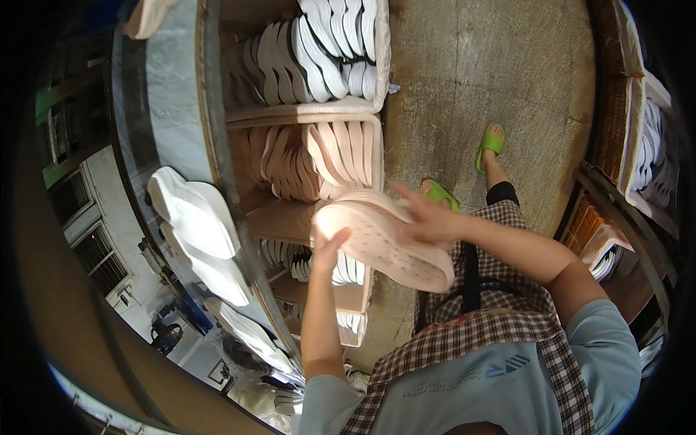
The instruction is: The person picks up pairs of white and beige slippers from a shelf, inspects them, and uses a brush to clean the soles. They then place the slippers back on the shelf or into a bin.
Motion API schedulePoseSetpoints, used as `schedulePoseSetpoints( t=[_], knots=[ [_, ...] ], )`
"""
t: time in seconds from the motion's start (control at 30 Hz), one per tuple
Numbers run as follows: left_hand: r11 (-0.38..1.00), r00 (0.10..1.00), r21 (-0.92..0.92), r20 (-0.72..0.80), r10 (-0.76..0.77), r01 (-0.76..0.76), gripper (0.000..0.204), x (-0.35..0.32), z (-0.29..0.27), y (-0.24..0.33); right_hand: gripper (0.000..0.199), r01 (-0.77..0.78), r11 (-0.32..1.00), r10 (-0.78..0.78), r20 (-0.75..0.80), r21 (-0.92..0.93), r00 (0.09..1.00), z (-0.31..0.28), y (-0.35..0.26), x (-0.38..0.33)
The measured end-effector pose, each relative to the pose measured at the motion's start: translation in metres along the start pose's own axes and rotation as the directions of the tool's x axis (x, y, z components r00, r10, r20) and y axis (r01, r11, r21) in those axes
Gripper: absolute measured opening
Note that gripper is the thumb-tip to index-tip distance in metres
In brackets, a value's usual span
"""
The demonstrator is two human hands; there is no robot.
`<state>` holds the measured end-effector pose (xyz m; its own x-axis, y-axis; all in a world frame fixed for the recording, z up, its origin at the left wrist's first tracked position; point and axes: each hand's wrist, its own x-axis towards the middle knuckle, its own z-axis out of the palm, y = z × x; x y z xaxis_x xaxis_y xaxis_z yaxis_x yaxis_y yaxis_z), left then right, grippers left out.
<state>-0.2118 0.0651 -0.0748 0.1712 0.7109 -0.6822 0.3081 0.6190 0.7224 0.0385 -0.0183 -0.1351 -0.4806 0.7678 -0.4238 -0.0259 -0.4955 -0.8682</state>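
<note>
A few pale pink shoe soles (391, 250), stacked together, are held out in front of my body. Small dimples or holes dot the top one's face. At one end, my left hand (330, 245) grips the soles with its thumb over the face. My right hand (433, 219) grasps their far side near the middle, its fingers slightly smeared by motion. Just beyond the soles is a carton (378, 145) packed with upright rows of pink soles (337, 154).
Left of me runs a long bench or belt (177, 94) bearing white soles (199, 217). Another carton (384, 65) holds white and grey soles (312, 61); lower cartons hold more. At right stand a metal rack (627, 217) and boxed soles (652, 148). Concrete floor (522, 65) lies between.
</note>
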Motion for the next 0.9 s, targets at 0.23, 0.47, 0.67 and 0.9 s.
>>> schedulePoseSetpoints(
  t=[0.23,0.47,0.67,0.9],
  knots=[
    [0.939,0.965,0.344,-0.242,0.096,-0.007,0.067,0.021,-0.104,0.013,0.069,0.333,0.900,-0.379,-0.128,-0.282,0.916,0.107,-0.003,0.102],
    [0.405,0.984,0.910,0.017,0.175,-0.088,0.057,0.121,-0.163,0.053,0.063,0.191,0.978,-0.181,0.114,-0.086,0.977,0.125,0.032,0.234],
    [-0.032,0.977,0.998,-0.051,-0.207,0.045,0.062,0.258,-0.123,-0.010,0.047,-0.148,0.938,0.168,0.040,-0.312,0.985,0.113,0.073,0.264],
    [0.307,0.991,0.943,-0.129,-0.026,0.131,0.069,0.234,-0.101,-0.045,0.021,0.001,0.828,0.059,0.088,-0.561,0.994,0.144,0.098,0.217]
  ],
)
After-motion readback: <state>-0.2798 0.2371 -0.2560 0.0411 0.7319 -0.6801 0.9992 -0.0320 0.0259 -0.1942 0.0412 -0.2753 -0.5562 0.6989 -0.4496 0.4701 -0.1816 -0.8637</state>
